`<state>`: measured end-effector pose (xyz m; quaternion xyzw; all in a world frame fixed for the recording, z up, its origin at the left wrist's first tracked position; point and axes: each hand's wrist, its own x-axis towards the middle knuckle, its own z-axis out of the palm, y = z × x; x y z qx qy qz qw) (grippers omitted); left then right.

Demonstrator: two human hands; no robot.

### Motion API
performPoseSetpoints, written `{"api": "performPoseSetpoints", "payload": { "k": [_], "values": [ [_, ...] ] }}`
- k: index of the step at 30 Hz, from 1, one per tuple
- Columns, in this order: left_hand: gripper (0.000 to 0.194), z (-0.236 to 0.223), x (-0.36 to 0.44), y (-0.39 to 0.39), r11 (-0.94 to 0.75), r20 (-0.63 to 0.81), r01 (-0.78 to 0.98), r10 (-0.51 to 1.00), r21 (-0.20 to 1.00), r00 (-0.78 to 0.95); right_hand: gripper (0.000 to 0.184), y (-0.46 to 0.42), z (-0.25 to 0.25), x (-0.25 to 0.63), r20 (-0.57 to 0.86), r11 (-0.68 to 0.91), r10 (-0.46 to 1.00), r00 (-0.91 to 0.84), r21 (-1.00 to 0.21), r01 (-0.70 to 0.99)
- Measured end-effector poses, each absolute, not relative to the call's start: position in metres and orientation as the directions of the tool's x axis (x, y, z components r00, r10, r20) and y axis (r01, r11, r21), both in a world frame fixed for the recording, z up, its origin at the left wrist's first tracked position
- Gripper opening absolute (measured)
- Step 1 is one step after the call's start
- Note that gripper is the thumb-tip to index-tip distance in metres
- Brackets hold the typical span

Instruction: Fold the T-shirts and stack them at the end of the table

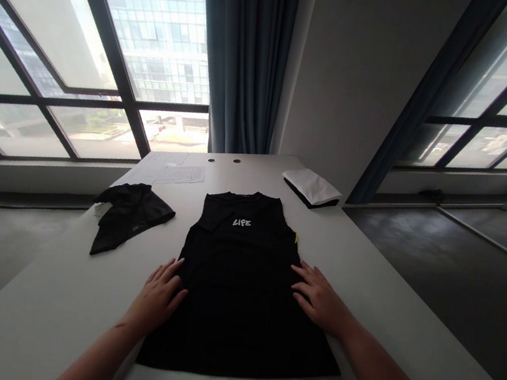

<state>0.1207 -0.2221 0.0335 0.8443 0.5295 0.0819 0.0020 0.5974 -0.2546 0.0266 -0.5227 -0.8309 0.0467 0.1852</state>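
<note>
A black sleeveless shirt [242, 301] lies spread flat, its neckline toward the far side and its hem toward me. White lettering that reads "LIFE" marks its chest, and a bit of yellow shows at its right edge. My left hand [159, 296] rests on the shirt's left side edge, fingers stretched out and apart. On the opposite edge lies my right hand [321, 297], its fingers also spread and touching the fabric. Neither hand grips anything.
The shirt is on a white table [384, 334]. Crumpled dark clothing [131, 217] lies at the left, folded white and black cloth [313, 187] at the back right. Paper sheets [180, 175] lie at the far left. Beyond stand a blue curtain [248, 57] and windows.
</note>
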Motion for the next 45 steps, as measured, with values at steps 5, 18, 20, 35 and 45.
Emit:
{"api": "performPoseSetpoints", "payload": {
  "k": [5, 18, 20, 35, 45],
  "values": [
    [0.044, 0.047, 0.194, -0.198, -0.537, 0.138, 0.835, 0.842, 0.119, 0.522, 0.049, -0.184, 0.045, 0.531, 0.212, 0.437, 0.897, -0.387, -0.306, 0.846],
    [0.064, 0.002, 0.167, -0.26, -0.593, 0.13, 0.803, 0.802, 0.05, 0.584, 0.066, -0.192, 0.019, 0.437, -0.011, 0.527, 0.836, -0.549, -0.268, 0.807],
    [0.065, 0.001, 0.154, -0.273, -0.586, 0.161, 0.81, 0.803, 0.036, 0.574, 0.068, -0.206, 0.022, 0.433, -0.017, 0.592, 0.781, -0.624, -0.297, 0.749],
    [0.063, -0.013, 0.119, -0.299, -0.483, 0.296, 0.876, 0.838, 0.009, 0.459, 0.064, -0.196, 0.031, 0.465, -0.09, 0.434, 0.875, -0.476, -0.293, 0.852],
    [0.059, -0.014, 0.127, -0.297, -0.455, 0.281, 0.89, 0.858, 0.027, 0.43, 0.065, -0.18, 0.023, 0.47, -0.076, 0.457, 0.867, -0.493, -0.272, 0.847]
  ]
}}
